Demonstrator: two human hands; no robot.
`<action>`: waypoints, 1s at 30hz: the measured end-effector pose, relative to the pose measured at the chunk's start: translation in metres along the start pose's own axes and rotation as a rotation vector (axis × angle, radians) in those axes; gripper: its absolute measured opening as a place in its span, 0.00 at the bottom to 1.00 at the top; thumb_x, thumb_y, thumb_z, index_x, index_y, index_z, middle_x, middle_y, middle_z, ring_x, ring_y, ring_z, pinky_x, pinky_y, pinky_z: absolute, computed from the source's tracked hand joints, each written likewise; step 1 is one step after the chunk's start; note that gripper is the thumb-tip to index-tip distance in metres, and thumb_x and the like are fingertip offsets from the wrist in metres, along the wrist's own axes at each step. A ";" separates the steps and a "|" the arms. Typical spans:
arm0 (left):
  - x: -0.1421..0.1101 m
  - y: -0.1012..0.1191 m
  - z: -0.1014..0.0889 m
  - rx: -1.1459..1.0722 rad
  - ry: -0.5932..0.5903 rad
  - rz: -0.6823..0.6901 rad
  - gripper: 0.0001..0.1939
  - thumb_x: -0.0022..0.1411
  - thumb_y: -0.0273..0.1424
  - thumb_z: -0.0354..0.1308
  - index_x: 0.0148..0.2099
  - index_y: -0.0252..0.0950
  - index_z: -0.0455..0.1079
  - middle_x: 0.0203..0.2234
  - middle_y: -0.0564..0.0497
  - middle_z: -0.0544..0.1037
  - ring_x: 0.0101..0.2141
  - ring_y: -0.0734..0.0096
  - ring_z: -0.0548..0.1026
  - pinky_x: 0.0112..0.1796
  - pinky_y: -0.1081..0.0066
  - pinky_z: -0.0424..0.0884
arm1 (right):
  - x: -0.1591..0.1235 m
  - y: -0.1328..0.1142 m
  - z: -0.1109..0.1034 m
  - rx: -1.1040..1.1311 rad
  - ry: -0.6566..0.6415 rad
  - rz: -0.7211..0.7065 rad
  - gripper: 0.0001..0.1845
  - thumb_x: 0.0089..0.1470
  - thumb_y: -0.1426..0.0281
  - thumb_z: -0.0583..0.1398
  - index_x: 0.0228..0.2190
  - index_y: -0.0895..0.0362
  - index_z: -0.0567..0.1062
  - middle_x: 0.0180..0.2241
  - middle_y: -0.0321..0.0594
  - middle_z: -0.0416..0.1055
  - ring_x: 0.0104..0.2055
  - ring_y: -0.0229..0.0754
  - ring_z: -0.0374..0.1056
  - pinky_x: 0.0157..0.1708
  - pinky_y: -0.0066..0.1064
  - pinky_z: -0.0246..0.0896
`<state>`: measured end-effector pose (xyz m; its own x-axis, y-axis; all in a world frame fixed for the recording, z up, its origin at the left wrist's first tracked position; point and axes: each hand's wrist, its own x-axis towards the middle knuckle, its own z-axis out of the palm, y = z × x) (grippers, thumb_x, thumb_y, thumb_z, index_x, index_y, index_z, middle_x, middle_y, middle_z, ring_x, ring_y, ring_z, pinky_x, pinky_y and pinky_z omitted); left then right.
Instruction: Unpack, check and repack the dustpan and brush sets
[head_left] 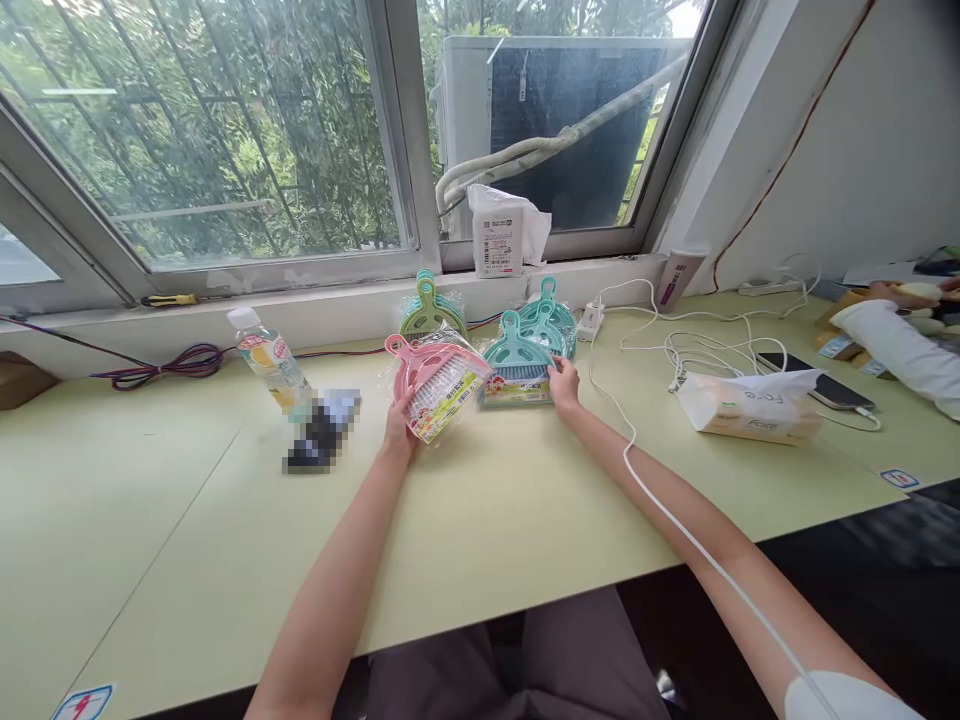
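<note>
My left hand (400, 425) is closed on the left edge of a pink dustpan and brush set (442, 385) in clear wrapping with a yellow label. The pink set is tilted. At the right edge of a wrapped teal dustpan and brush set (514, 350), my right hand (564, 384) has its fingers closed on the wrapper. Behind it, another teal set (549, 315) stands against the wall. A green set (426, 305) stands behind the pink one, partly hidden by it.
A drink bottle (271, 362) stands left, beside a blurred-out item (321, 435). A tissue pack (750, 405), a phone (817, 382) and tangled white cables (705, 345) lie right. One white cable crosses over my right arm. A tissue box (498, 240) sits on the windowsill.
</note>
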<state>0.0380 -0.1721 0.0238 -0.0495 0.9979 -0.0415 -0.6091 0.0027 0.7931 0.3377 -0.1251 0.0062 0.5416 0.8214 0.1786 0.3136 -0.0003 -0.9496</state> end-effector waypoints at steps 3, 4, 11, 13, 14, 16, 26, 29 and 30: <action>0.000 -0.001 -0.001 0.005 -0.023 0.016 0.24 0.59 0.31 0.59 0.59 0.39 0.67 0.52 0.45 0.76 0.53 0.56 0.73 0.53 0.54 0.71 | 0.011 0.000 0.007 -0.063 0.127 -0.034 0.25 0.58 0.71 0.45 0.56 0.61 0.60 0.54 0.53 0.66 0.54 0.43 0.65 0.50 0.32 0.61; -0.001 -0.001 -0.002 0.021 -0.020 0.014 0.23 0.59 0.32 0.59 0.58 0.39 0.68 0.51 0.45 0.76 0.53 0.55 0.74 0.53 0.54 0.71 | 0.014 -0.001 0.010 -0.091 0.158 -0.064 0.24 0.60 0.70 0.45 0.57 0.61 0.58 0.56 0.54 0.64 0.56 0.44 0.63 0.51 0.33 0.60; 0.002 -0.003 -0.005 0.066 0.037 -0.011 0.20 0.59 0.33 0.59 0.54 0.37 0.70 0.48 0.44 0.78 0.52 0.55 0.75 0.54 0.54 0.71 | 0.023 0.000 0.017 -0.306 0.128 -0.229 0.39 0.54 0.67 0.61 0.62 0.63 0.50 0.60 0.60 0.54 0.64 0.50 0.53 0.60 0.38 0.50; 0.001 -0.002 -0.003 0.051 0.047 -0.030 0.20 0.60 0.33 0.59 0.54 0.36 0.70 0.48 0.43 0.78 0.52 0.54 0.75 0.54 0.54 0.71 | 0.023 0.000 0.013 -0.361 0.138 -0.245 0.39 0.55 0.67 0.60 0.62 0.63 0.51 0.59 0.60 0.55 0.63 0.51 0.53 0.59 0.39 0.51; 0.001 -0.002 -0.002 0.042 0.047 -0.036 0.19 0.60 0.32 0.58 0.54 0.35 0.70 0.48 0.43 0.78 0.52 0.54 0.75 0.54 0.54 0.71 | 0.023 0.000 0.011 -0.395 0.155 -0.243 0.38 0.56 0.66 0.60 0.62 0.62 0.52 0.58 0.60 0.56 0.63 0.53 0.53 0.59 0.41 0.51; -0.001 -0.001 0.000 0.023 0.042 -0.033 0.19 0.60 0.32 0.58 0.53 0.34 0.71 0.48 0.42 0.78 0.52 0.53 0.74 0.55 0.53 0.70 | 0.023 0.000 0.007 -0.473 0.211 -0.217 0.36 0.56 0.64 0.61 0.61 0.60 0.55 0.59 0.60 0.56 0.63 0.56 0.51 0.59 0.46 0.49; 0.001 -0.003 -0.004 -0.001 0.005 -0.015 0.20 0.59 0.31 0.60 0.53 0.34 0.71 0.47 0.42 0.79 0.51 0.53 0.75 0.54 0.53 0.71 | 0.054 0.009 -0.014 -0.361 0.142 0.251 0.63 0.38 0.59 0.73 0.64 0.71 0.47 0.61 0.74 0.49 0.62 0.61 0.55 0.56 0.42 0.58; 0.002 -0.003 -0.003 -0.002 0.012 -0.013 0.18 0.59 0.31 0.59 0.52 0.33 0.71 0.46 0.42 0.79 0.51 0.54 0.75 0.54 0.54 0.71 | 0.062 0.011 -0.022 -0.312 0.116 0.337 0.63 0.33 0.57 0.74 0.62 0.70 0.53 0.58 0.72 0.56 0.60 0.62 0.58 0.56 0.44 0.58; 0.001 -0.002 -0.002 0.000 0.020 -0.014 0.18 0.59 0.30 0.59 0.52 0.33 0.71 0.46 0.42 0.79 0.51 0.54 0.75 0.54 0.54 0.71 | 0.062 0.012 -0.024 -0.287 0.100 0.335 0.60 0.32 0.56 0.74 0.60 0.68 0.56 0.57 0.69 0.59 0.59 0.61 0.59 0.56 0.45 0.58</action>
<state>0.0376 -0.1712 0.0204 -0.0571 0.9963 -0.0647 -0.6098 0.0165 0.7924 0.3935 -0.0881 0.0120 0.7184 0.6899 -0.0894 0.3037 -0.4266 -0.8519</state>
